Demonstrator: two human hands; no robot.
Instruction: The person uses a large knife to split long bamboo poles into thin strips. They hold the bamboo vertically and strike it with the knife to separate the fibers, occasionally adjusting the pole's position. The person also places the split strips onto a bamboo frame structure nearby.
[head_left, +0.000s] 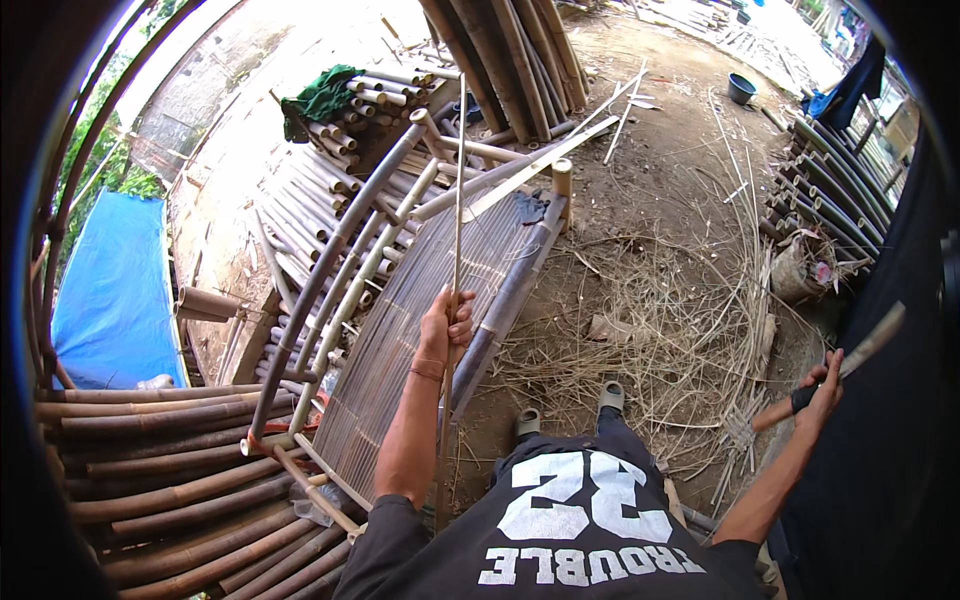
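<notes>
My left hand is closed around a long, thin bamboo strip. The strip stands nearly upright, its lower part passing beside my forearm. Behind that hand is a bamboo bench with a slatted seat. Out to the right, my right hand grips a knife with a long wooden handle and a dark band near the fingers. Its blade points up and away to the right, well apart from the strip. A small dark grey cloth and a wide split bamboo piece lie at the bench's far end.
Bamboo shavings litter the ground before my feet. Cut bamboo poles are piled beyond the bench, with more stacked at right and near left. Tall bamboo poles stand behind. A dark bucket sits farther off.
</notes>
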